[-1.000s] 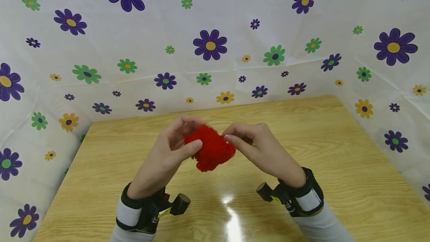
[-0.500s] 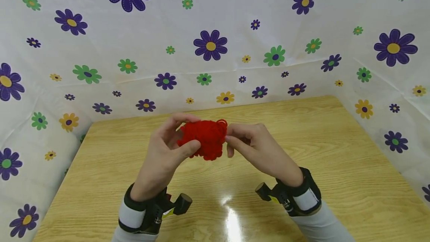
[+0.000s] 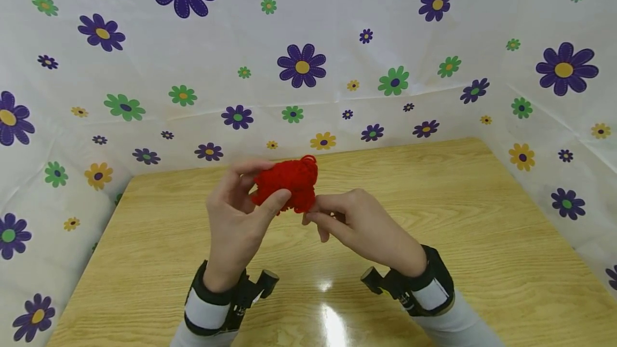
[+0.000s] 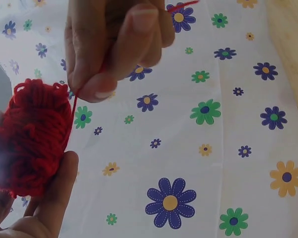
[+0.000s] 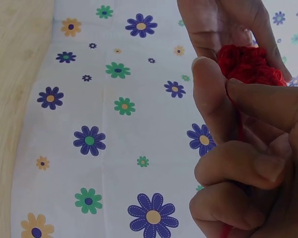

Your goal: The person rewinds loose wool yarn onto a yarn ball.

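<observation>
A ball of red yarn [image 3: 289,178] is held up over the table by my left hand [image 3: 236,218], thumb across its near side and fingers behind. Small loops stick up from its upper right corner in the head view. My right hand [image 3: 354,224] pinches a strand of the yarn between thumb and index finger, right at the ball's lower right edge. In the left wrist view the strand [image 4: 73,114] runs taut from the pinch down along the yarn ball [image 4: 37,139]. The right wrist view shows the strand passing through the right palm, beneath the curled fingers [image 5: 233,166].
A wooden table [image 3: 434,191] lies under both hands. White cloth with printed flowers [image 3: 337,63] stands at the back and along both sides. Each wrist wears a black strap with a camera mount [image 3: 400,283].
The left hand has carried the yarn ball up and to the left, turning it. The right hand has shifted left and slightly down, still pinching at its edge.
</observation>
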Tool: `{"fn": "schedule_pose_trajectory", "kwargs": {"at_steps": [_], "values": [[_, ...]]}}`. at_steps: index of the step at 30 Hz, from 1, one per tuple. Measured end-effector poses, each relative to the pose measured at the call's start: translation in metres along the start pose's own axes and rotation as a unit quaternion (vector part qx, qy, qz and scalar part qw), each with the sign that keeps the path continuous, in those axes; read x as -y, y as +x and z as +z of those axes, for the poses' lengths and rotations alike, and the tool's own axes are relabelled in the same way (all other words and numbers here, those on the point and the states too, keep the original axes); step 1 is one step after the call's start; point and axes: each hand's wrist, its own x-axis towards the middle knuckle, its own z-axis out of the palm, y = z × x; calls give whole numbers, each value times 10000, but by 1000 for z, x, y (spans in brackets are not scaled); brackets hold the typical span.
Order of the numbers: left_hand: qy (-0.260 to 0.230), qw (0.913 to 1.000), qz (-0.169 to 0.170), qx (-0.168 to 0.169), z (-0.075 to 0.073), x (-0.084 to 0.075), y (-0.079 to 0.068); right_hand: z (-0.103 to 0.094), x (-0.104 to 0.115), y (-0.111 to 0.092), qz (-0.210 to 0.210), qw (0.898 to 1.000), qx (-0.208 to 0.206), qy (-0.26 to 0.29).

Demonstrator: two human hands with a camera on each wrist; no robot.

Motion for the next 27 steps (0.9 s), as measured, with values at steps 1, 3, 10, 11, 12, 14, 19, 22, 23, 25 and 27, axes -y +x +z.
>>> {"fn": "schedule_pose_trajectory", "kwargs": {"at_steps": [1, 3, 10, 11, 12, 14, 19, 22, 23, 25, 27], "values": [[33, 10000, 50, -50, 0, 0, 0, 0, 0, 0, -48, 10000, -12, -46], [86, 9997, 150, -154, 0, 1, -1, 0, 2, 0, -149, 9998, -22, -154], [210, 9987, 307, -348, 4, 3, -1, 2, 7, -1, -442, 9975, 135, -529], [239, 9985, 323, -378, 4, 3, 0, 3, 7, -1, -469, 9971, 174, -566], [269, 9982, 346, -407, 5, 4, 0, 3, 8, -1, -492, 9968, 210, -589], [352, 9975, 407, -454, 5, 5, 0, 5, 9, -1, -543, 9963, 271, -609], [727, 9949, 494, -503, 6, 12, -1, 5, 11, -3, -653, 9954, 435, -555], [1078, 9914, 554, -489, 7, 14, -2, 5, 12, -3, -663, 9954, 533, -443], [1216, 9897, 584, -482, 7, 15, -2, 5, 13, -4, -651, 9955, 553, -405], [1423, 9865, 658, -466, 8, 16, -1, 5, 15, -4, -669, 9956, 555, -359], [1626, 9831, 709, -448, 8, 17, -1, 4, 16, -4, -672, 9957, 531, -362]]}}
